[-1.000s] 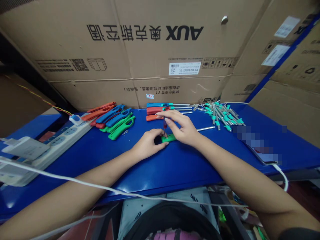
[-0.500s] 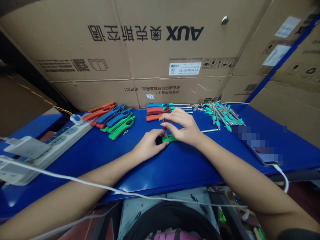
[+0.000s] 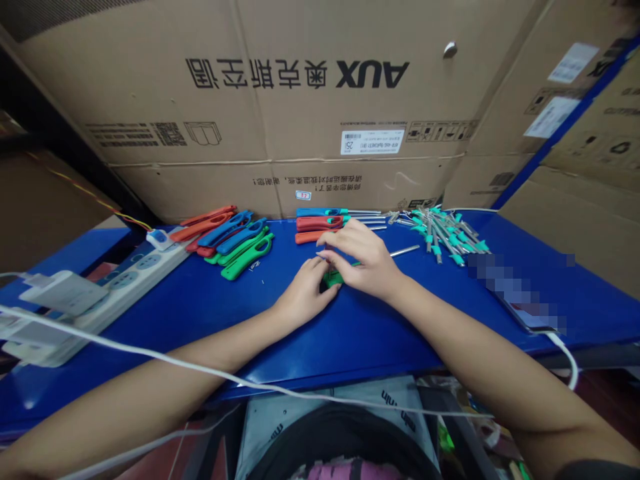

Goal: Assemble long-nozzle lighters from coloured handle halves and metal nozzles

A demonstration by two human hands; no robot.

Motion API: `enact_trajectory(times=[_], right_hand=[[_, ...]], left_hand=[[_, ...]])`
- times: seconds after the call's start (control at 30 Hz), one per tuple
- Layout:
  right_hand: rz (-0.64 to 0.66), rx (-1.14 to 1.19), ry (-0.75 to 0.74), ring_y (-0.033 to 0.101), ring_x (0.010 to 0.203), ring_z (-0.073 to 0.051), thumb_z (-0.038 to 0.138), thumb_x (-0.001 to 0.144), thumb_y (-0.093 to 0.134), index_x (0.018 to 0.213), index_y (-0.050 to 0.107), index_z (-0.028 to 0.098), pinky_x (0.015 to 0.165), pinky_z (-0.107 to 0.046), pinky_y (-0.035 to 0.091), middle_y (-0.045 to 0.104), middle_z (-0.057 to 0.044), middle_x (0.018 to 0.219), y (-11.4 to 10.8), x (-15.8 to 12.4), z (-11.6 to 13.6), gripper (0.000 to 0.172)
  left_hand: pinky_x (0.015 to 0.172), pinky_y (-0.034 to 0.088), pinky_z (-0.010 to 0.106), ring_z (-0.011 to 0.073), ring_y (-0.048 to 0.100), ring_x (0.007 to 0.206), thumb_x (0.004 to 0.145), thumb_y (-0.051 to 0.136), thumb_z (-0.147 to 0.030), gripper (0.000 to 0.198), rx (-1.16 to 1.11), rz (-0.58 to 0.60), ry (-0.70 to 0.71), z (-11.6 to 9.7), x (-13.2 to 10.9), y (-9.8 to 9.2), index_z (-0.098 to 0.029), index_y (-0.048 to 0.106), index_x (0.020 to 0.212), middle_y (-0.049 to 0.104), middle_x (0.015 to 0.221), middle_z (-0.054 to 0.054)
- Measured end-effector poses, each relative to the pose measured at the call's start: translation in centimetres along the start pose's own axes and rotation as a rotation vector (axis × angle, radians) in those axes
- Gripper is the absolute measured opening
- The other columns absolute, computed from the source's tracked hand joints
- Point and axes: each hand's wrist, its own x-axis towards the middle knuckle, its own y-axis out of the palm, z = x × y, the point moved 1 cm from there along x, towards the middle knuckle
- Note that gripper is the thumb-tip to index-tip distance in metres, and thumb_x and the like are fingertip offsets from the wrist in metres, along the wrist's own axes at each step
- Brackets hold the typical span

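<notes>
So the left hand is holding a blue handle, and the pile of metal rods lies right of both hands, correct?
The colour is wrong: in the head view, the left hand holds a green handle. The metal rods lie as you say.

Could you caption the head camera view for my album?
Left hand steadies a green handle; right hand grips a slim tool.

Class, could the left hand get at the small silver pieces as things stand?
Probably yes: nothing visible stands between the left hand and the small silver pieces on the blue tabletop, though it holds the green handle.
</notes>
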Motion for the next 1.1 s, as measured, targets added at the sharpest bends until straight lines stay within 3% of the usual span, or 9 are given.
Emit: enact_trajectory(times=[0.33, 0.6, 0.77, 1.1], right_hand=[[0.041, -0.069, 0.02, 0.061, 0.08, -0.02, 0.023, 0.098, 0.05, 0.108, 0.068, 0.018, 0.08, -0.04, 0.051, 0.074, -0.01, 0.093, 0.6, -0.2, 0.6, 0.021], [-0.005, 0.168, 0.099, 0.066, 0.098, -0.019, 0.018, 0.099, 0.045, 0.116, 0.067, 0.021, 0.091, -0.04, 0.051, 0.075, -0.008, 0.107, -0.1, -0.4, 0.0, 0.028], [-0.015, 0.197, 0.137, 0.066, 0.089, -0.018, 0.022, 0.099, 0.05, 0.105, 0.069, 0.021, 0.09, -0.038, 0.05, 0.076, -0.005, 0.092, -0.3, -0.1, -0.3, 0.02], [-0.026, 0.116, 0.05, 0.06, 0.081, -0.017, 0.013, 0.095, 0.05, 0.1, 0.066, 0.02, 0.081, -0.037, 0.048, 0.074, -0.005, 0.092, 0.3, 0.1, 0.6, 0.019]], left_hand=[[0.093, 0.052, 0.047, 0.0292, 0.061, 0.109, 0.084, 0.06, -0.014, 0.022, -0.014, -0.01, -0.03, -0.3, 0.0, 0.1, -0.016, 0.058, 0.106, 0.064, 0.114, 0.013], [0.085, 0.053, 0.042, 0.0255, 0.062, 0.093, 0.082, 0.066, -0.022, 0.017, -0.004, 0.016, -0.018, 0.7, 0.1, -0.9, -0.017, 0.06, 0.097, 0.065, 0.1, 0.01], [0.084, 0.053, 0.039, 0.0235, 0.062, 0.09, 0.082, 0.068, -0.024, 0.015, -0.009, 0.012, -0.028, 0.8, 0.1, -1.1, -0.019, 0.06, 0.093, 0.065, 0.094, 0.006], [0.089, 0.052, 0.043, 0.0273, 0.062, 0.099, 0.081, 0.064, -0.014, 0.015, 0.004, -0.016, -0.027, 0.3, 0.1, -0.5, -0.017, 0.059, 0.094, 0.066, 0.101, 0.009]])
